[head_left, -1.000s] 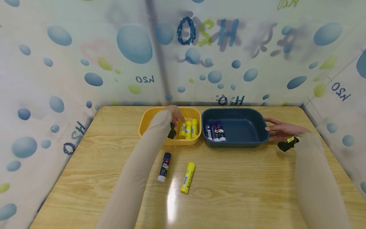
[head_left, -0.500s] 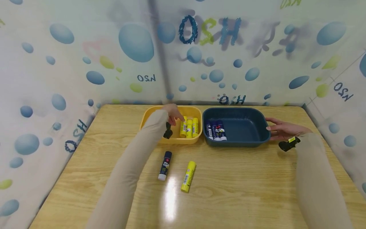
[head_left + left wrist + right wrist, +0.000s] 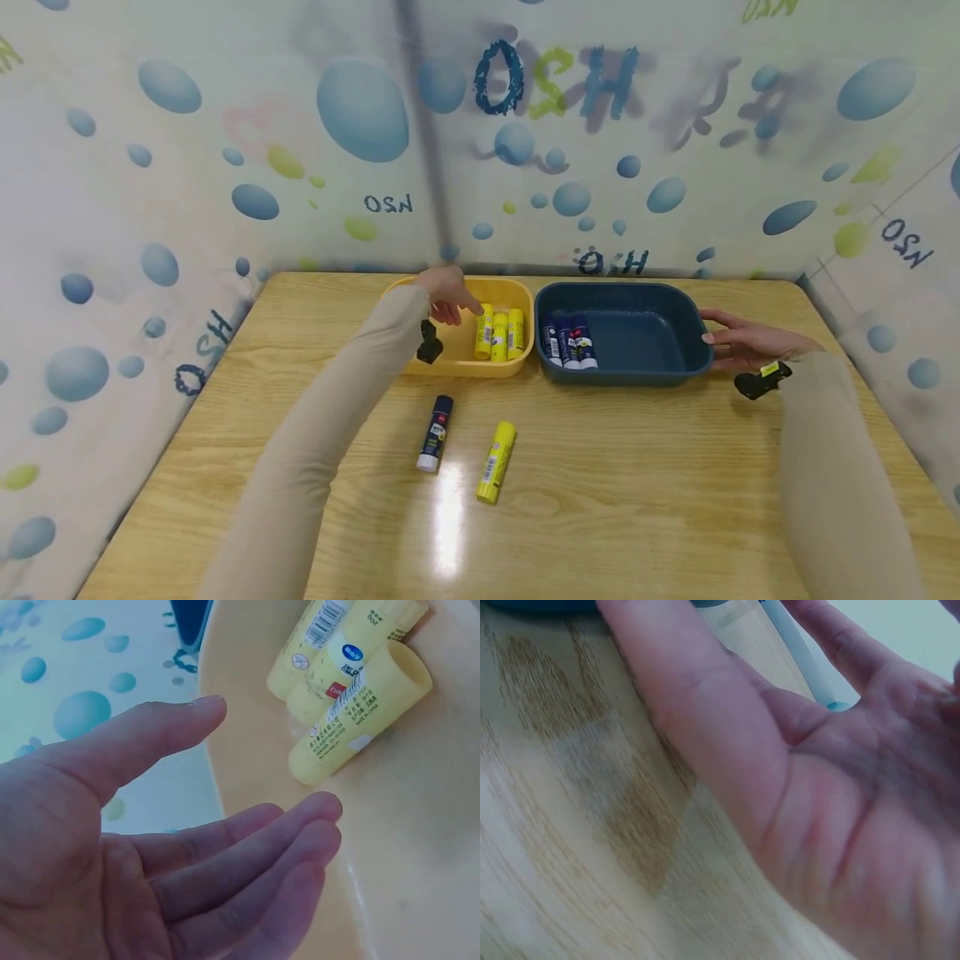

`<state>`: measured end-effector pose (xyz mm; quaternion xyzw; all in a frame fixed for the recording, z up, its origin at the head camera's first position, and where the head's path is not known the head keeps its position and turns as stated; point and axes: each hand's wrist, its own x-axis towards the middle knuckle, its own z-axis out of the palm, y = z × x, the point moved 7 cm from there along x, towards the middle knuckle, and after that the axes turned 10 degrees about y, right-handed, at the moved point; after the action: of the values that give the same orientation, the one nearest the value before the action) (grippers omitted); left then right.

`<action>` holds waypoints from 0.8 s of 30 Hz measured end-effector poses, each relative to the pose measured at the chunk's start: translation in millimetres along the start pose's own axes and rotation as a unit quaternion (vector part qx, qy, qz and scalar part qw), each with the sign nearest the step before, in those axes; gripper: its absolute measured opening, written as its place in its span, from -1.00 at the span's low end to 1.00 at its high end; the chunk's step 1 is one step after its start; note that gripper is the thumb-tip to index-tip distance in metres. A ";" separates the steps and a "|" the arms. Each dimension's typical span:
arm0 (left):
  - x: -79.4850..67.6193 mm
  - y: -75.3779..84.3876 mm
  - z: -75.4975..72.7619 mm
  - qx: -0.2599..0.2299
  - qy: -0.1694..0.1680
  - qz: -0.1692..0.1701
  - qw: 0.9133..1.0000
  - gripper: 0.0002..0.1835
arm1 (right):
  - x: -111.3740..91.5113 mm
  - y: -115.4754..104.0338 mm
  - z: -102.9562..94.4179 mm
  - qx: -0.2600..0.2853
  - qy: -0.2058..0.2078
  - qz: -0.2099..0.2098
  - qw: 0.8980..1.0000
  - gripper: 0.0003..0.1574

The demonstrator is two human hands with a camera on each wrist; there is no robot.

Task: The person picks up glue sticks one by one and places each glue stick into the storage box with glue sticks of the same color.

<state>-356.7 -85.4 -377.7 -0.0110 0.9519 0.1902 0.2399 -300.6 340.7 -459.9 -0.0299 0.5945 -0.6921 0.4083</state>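
Note:
My left hand hovers over the left part of a yellow bin, fingers relaxed with nothing in them. Beside its fingertips, three yellow glue sticks lie side by side in that bin. My right hand is at the right end of a dark blue bin, its fingertips right at the outer wall. Three navy glue sticks with white ends lie at the left inside the blue bin. In the right wrist view, the right palm faces the camera, holding nothing.
On the wooden table, a navy glue stick and a yellow glue stick lie in front of the bins. The bins stand side by side near the back edge. A patterned sheet hangs behind the table.
My left hand has drawn back leftward from the yellow glue sticks, with its fingers free of them. The right hand stays by the blue bin. The head view has shifted slightly.

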 end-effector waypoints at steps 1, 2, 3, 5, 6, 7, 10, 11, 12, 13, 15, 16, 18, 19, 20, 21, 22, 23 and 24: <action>-2.2 0.7 -0.7 0.003 -0.002 0.004 1.000 -0.48 | 0.0 0.1 0.0 0.002 -0.002 0.000 1.000 -0.55; -4.3 1.4 -1.2 0.006 -0.004 0.007 1.000 -0.49 | 0.0 0.1 0.0 0.003 -0.003 0.000 1.000 -0.55; -6.5 2.1 -1.6 0.009 -0.007 0.010 1.000 -0.49 | -0.1 0.2 -0.3 0.001 -0.001 0.000 1.000 -0.55; -11.6 4.4 -2.5 0.015 -0.010 0.019 1.000 -0.51 | -0.3 0.5 -1.1 -0.006 0.008 0.002 1.000 -0.52; -14.3 5.8 -2.7 0.017 -0.011 0.023 1.000 -0.51 | -0.5 0.8 -1.8 -0.017 0.014 0.004 1.000 -0.47; -17.2 7.1 -3.0 0.019 -0.012 0.028 0.999 -0.53 | -0.6 1.2 -2.7 -0.026 0.020 0.005 0.999 -0.42; -26.5 11.5 -3.7 0.024 -0.010 0.044 0.999 -0.57 | -0.9 2.2 -3.5 -0.040 0.027 0.008 0.999 -0.30; -29.6 13.0 -3.7 0.025 -0.009 0.049 0.998 -0.59 | -1.0 2.6 -3.9 -0.042 0.026 0.008 0.999 -0.30; -33.3 14.2 -4.1 0.026 -0.007 0.053 0.998 -0.60 | -0.9 2.9 -3.9 -0.039 0.021 0.007 0.999 -0.32; -36.8 15.3 -4.5 0.027 -0.005 0.058 0.998 -0.61 | -0.8 3.2 -4.0 -0.032 0.018 0.007 0.999 -0.37; -43.6 17.4 -5.3 0.031 -0.001 0.069 0.997 -0.62 | -0.6 3.8 -4.6 -0.021 0.015 0.008 1.000 -0.45; -46.9 18.3 -5.8 0.036 0.003 0.075 0.997 -0.63 | -0.6 4.2 -5.3 -0.021 0.017 0.009 1.000 -0.46; -52.6 19.3 -6.1 0.044 0.007 0.088 0.995 -0.63 | -0.4 4.7 -6.5 -0.025 0.026 0.014 0.999 -0.41; -55.1 19.5 -6.2 0.050 0.009 0.094 0.994 -0.64 | -0.4 5.0 -7.2 -0.029 0.032 0.016 0.999 -0.36; -57.5 19.4 -6.0 0.057 0.011 0.099 0.993 -0.64 | -0.5 4.9 -7.3 -0.035 0.036 0.018 0.999 -0.31; -60.1 19.3 -5.7 0.064 0.012 0.103 0.993 -0.65 | -0.6 4.7 -7.5 -0.041 0.039 0.019 0.998 -0.26; -62.5 18.8 -5.1 0.071 0.012 0.107 0.992 -0.65 | -0.8 4.4 -6.9 -0.044 0.039 0.020 0.998 -0.22; -64.8 18.2 -4.3 0.075 0.011 0.109 0.991 -0.65 | -1.1 4.0 -6.4 -0.044 0.040 0.020 0.998 -0.20; -67.4 17.9 -3.4 0.082 0.010 0.113 0.990 -0.66 | -1.4 3.6 -5.7 -0.045 0.039 0.020 0.998 -0.19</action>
<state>-300.6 -74.9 -337.4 0.1139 0.9619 0.1376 0.2072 -300.7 346.2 -464.0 -0.0093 0.6407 -0.6569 0.3974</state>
